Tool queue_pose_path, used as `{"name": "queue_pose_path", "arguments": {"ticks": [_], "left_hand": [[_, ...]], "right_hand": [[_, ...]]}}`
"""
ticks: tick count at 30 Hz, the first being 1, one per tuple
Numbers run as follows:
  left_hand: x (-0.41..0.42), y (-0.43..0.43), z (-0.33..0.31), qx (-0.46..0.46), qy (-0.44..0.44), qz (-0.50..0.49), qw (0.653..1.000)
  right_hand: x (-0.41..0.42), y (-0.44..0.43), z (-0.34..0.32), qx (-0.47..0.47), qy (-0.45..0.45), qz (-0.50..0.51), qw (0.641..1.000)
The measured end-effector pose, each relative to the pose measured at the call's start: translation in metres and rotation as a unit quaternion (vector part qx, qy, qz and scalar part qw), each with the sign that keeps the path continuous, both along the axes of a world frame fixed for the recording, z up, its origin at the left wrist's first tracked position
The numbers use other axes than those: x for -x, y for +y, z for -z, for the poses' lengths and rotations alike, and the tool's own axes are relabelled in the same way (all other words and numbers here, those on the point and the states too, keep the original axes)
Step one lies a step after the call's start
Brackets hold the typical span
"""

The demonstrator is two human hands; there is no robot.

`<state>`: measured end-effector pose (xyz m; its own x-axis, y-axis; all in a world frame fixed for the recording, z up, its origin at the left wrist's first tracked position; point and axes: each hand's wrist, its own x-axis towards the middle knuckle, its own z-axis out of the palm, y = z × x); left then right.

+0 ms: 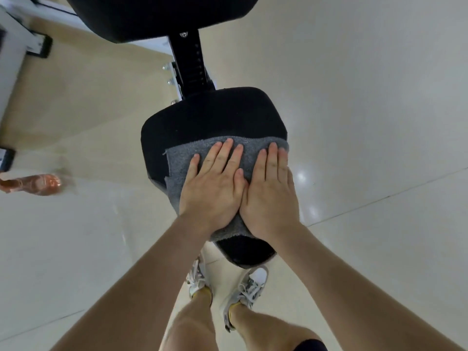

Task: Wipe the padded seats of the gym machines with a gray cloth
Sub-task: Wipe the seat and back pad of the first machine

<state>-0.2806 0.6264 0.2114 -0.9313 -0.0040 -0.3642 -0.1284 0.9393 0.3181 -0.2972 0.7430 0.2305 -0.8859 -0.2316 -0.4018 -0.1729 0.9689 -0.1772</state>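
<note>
A black padded seat point(202, 117) of a gym machine stands in front of me at mid frame. A gray cloth point(177, 163) lies spread over its middle and right side. My left hand point(215, 183) rests flat on the cloth, palm down, fingers stretched forward. My right hand point(271, 193) lies flat beside it, touching it, near the seat's right edge. Neither hand curls around the cloth; both press on it. A second black pad point(157, 16), the backrest, sits at the top of the view.
A black adjustment post point(192, 64) joins the seat to the white machine frame point(15, 39) at top left. A clear bottle with pinkish contents point(38, 183) lies on the glossy tiled floor at left. My legs and white sneakers point(248, 287) stand just under the seat's near end.
</note>
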Motion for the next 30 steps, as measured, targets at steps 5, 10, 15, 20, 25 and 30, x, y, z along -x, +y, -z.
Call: {"name": "queue_pose_path", "arguments": {"ticks": [5, 10, 15, 20, 25, 30], "left_hand": [[0.048, -0.016, 0.018, -0.011, 0.003, 0.025, 1.0], [0.102, -0.035, 0.038, -0.02, 0.023, 0.051, 0.998], [0.149, -0.054, 0.054, -0.049, 0.054, 0.071, 0.995], [0.168, -0.063, 0.054, -0.095, 0.04, 0.038, 0.994], [0.146, -0.076, 0.057, -0.079, 0.076, 0.075, 0.991], [0.083, -0.095, 0.048, -0.085, 0.111, 0.105, 0.985]], "right_hand": [[0.045, -0.012, 0.015, -0.024, 0.011, -0.008, 1.0], [0.093, -0.027, 0.038, -0.047, 0.055, -0.019, 0.997], [0.138, -0.046, 0.053, -0.022, 0.056, -0.026, 0.998], [0.164, -0.056, 0.056, -0.021, 0.054, -0.052, 0.997], [0.156, -0.058, 0.056, -0.029, 0.053, -0.104, 0.993], [0.108, -0.073, 0.047, -0.041, 0.033, -0.205, 0.977]]}}
